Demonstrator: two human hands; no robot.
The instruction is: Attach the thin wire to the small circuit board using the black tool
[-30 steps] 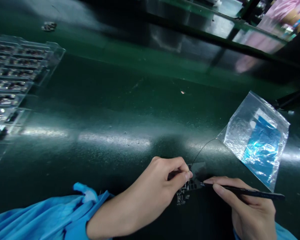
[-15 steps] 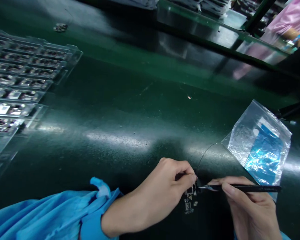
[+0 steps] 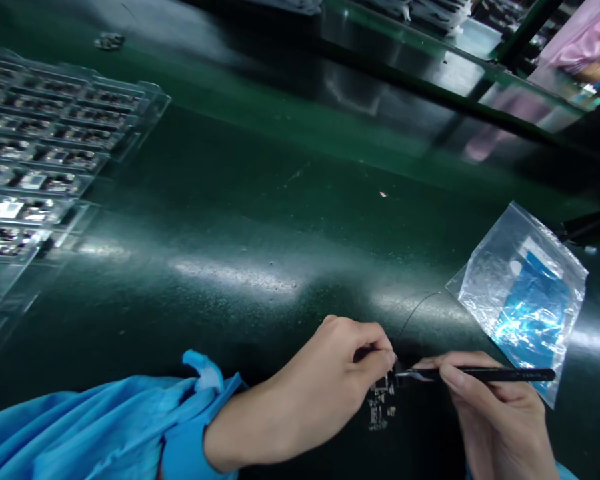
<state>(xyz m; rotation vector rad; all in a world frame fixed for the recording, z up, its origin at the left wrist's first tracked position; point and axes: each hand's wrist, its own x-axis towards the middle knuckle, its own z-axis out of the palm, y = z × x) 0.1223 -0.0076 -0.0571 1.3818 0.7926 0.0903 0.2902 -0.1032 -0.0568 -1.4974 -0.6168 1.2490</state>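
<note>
My left hand [image 3: 330,380] pinches the top edge of a small circuit board [image 3: 380,403] lying on the green mat [image 3: 260,220]. My right hand [image 3: 495,417] grips black tweezers [image 3: 480,375], their tip touching the board beside its thin black wire [image 3: 417,308].

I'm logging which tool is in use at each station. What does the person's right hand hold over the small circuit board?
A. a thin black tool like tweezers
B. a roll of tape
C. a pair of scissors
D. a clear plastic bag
A: the right hand grips a thin black tool whose tip meets the small circuit board that the left hand pinches.
</note>
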